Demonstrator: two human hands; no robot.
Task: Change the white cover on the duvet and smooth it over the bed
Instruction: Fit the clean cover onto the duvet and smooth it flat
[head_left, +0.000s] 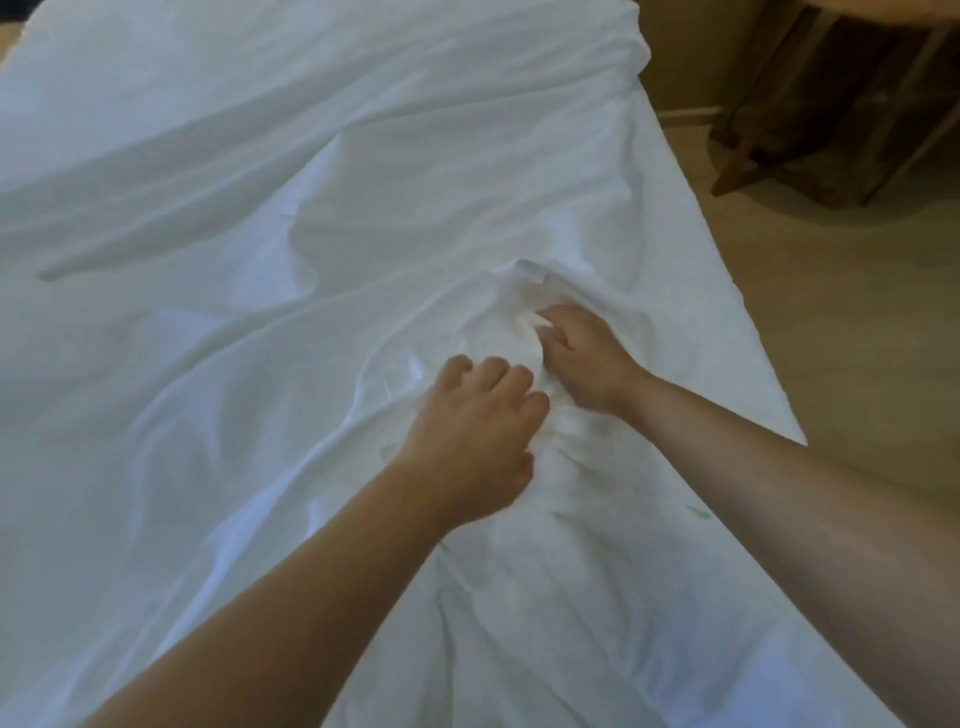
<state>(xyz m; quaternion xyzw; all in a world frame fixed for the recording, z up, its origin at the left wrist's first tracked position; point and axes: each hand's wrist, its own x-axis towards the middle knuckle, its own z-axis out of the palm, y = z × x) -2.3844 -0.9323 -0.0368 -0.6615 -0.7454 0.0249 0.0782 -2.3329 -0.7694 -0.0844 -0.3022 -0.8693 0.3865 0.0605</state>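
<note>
A white duvet cover (249, 197) lies spread over the bed, full of long creases. Near the bed's right side the fabric is bunched into a raised lump (511, 312). My left hand (475, 436) presses down on the cloth just below that lump, fingers curled into the fabric. My right hand (582, 358) sits right beside it, fingers pinching the bunched white fabric. Both forearms reach in from the bottom of the view. Whether the duvet itself lies inside the cover cannot be seen.
The bed's right edge (727, 291) runs diagonally from top centre to bottom right. Beyond it is a light wooden floor (831, 322). A dark wooden piece of furniture with slanted legs (831, 104) stands at the top right.
</note>
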